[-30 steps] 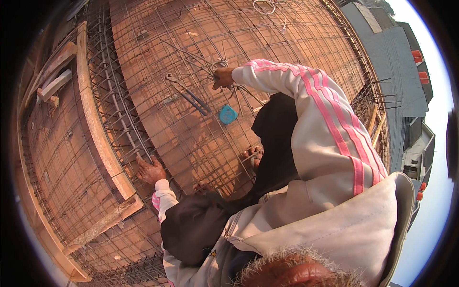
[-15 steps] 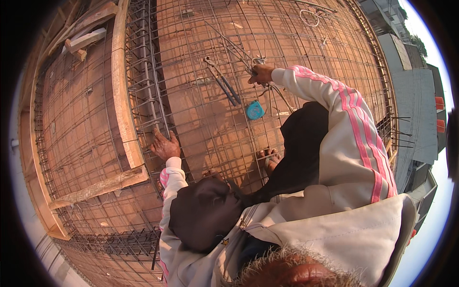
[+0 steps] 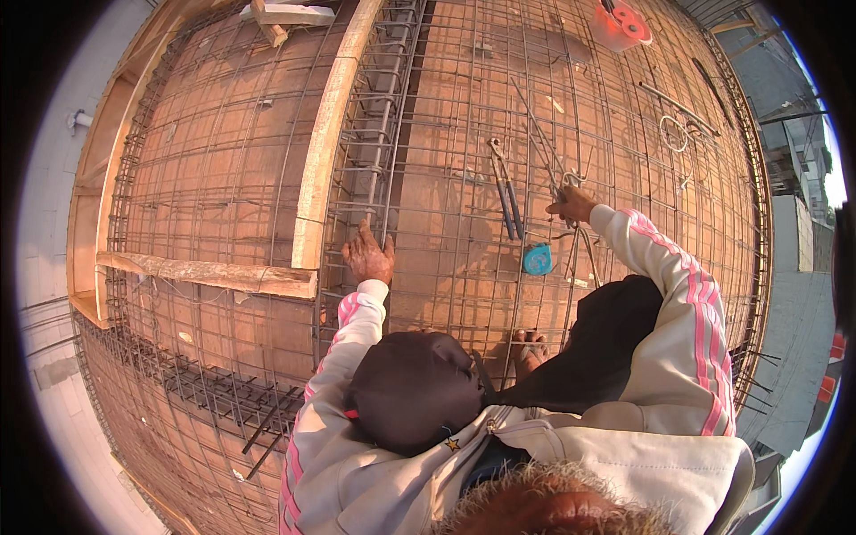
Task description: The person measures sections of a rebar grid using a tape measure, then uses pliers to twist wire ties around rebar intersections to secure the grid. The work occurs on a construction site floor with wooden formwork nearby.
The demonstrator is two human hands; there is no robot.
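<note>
The right hand (image 3: 575, 207) is closed around a bundle of wire (image 3: 572, 179), strands poking out on both sides of the fist, just beyond and right of the turquoise tape measure (image 3: 538, 259); the left hand (image 3: 368, 256), well left of the tape measure, is open with fingers spread, the tips at a long rebar cage (image 3: 379, 134), though I cannot tell whether they press on it; pincers (image 3: 506, 189) with dark blue handles lie just beyond the tape measure; farther left of it runs a timber plank (image 3: 334, 134); far beyond and right of it sit a pale loop (image 3: 674, 134) and a red tub (image 3: 620, 31)
</note>
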